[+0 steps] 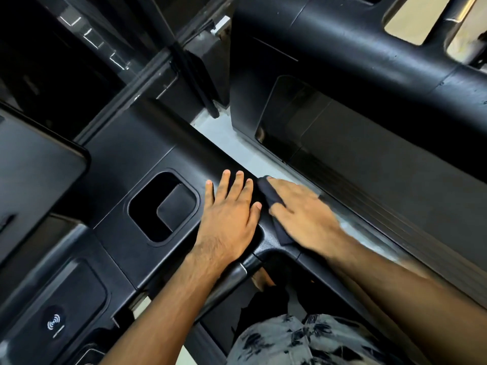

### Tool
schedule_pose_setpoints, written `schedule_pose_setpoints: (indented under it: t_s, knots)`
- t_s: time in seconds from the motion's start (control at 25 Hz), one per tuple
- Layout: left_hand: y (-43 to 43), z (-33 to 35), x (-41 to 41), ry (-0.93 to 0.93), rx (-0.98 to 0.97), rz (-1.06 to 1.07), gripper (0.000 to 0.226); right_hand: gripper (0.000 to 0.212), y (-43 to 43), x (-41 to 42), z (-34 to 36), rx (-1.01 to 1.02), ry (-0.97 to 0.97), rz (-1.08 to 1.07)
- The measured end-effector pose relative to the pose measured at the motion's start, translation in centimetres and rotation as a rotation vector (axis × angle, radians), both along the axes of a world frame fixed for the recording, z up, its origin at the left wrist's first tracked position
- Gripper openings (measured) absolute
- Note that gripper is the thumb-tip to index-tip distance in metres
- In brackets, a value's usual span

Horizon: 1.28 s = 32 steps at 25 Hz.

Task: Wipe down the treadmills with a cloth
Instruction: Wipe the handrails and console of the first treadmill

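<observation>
Head view, looking down on black treadmill console (147,143).

Containers: one rounded-rectangular cup recess (163,206) moulded into console top, just left of left hand. Interior dark; an angled inner ledge shows at its lower right. Contents: cannot tell, too dark. A flat panel w/ white wireless-type icon (53,325) sits lower left. Dark screen (34,175) at left edge.

Hands:
- Left hand (229,214): flat, palm down on console top, fingers straight and slightly spread, holding nothing. Thumb side nearest the recess.
- Right hand (300,209): palm down over dark cloth (274,204), fingers bent over it, pressing it onto console's right edge where side handrail (311,262) joins. Motion-blurred; exact finger grip cannot be read.

Cloth position: under right hand, its dark fold showing between thumb and forefinger and below the palm. Lies just beside left hand's little finger, approx. touching.

Adjacent: 2nd treadmill (369,106) to right, separated by a strip of pale floor (237,146). Patterned shirt (303,341) at bottom.
</observation>
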<state>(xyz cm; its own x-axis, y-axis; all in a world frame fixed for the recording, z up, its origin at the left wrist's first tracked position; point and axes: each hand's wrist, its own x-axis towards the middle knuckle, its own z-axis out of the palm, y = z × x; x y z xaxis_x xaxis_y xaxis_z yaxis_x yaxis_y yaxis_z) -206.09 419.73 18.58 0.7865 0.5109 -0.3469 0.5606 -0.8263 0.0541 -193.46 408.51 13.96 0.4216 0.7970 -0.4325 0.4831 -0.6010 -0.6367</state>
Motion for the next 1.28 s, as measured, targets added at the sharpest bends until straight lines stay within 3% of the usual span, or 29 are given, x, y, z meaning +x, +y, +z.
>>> schedule_pose_setpoints:
  t_s: [0.12,0.2,0.32,0.44,0.48,0.64,0.72,0.8,0.88,0.96,1.04,1.16,1.28]
  knots:
    - [-0.4,0.0,0.2,0.001,-0.002,0.000,0.058,0.045,0.4,2.1,-0.1,-0.093,0.296,-0.113]
    - [-0.9,0.2,0.1,0.003,-0.009,0.004,0.058,0.042,-0.4,2.1,-0.6,-0.177,0.234,-0.092]
    - [-1.9,0.3,-0.1,0.001,0.007,-0.023,0.058,0.051,-1.7,0.3,0.3,-0.018,0.090,-0.006]
    - [-2.8,0.1,0.1,0.019,0.021,-0.018,0.058,0.033,-1.7,2.6,-0.2,-0.094,0.334,-0.151]
    - [-3.2,0.2,0.1,0.023,0.017,-0.016,0.059,0.031,-2.3,2.4,-0.1,-0.139,0.306,-0.147]
    - [-4.3,-0.1,0.2,0.020,0.021,-0.033,0.059,0.057,-4.1,0.0,0.6,0.049,0.072,-0.012]
    - [-4.9,-0.2,0.3,0.018,0.019,-0.033,0.058,0.046,-4.2,1.9,0.3,-0.096,0.198,-0.078]
    - [-5.4,-0.1,0.2,0.024,0.020,-0.040,0.058,0.038,-5.1,1.5,0.6,-0.182,0.173,-0.061]
    - [-5.8,-0.2,0.2,0.026,0.030,-0.051,0.058,0.047,-6.2,-0.7,1.3,-0.102,0.002,-0.012]
    - [-6.2,-0.5,0.0,0.018,0.033,-0.075,0.058,0.050,-6.8,-0.1,1.1,-0.044,0.062,-0.077]
    - [-6.6,-0.4,0.0,0.024,0.017,-0.097,0.058,0.039,-7.0,1.2,1.1,-0.148,0.163,-0.097]
    - [-7.0,-0.1,0.1,0.043,-0.004,-0.122,0.059,0.033,-8.5,-0.2,2.0,-0.165,0.057,-0.125]
    - [-7.6,-0.3,0.3,0.040,-0.006,-0.177,0.059,0.029,-9.5,0.2,2.0,-0.183,0.118,-0.147]
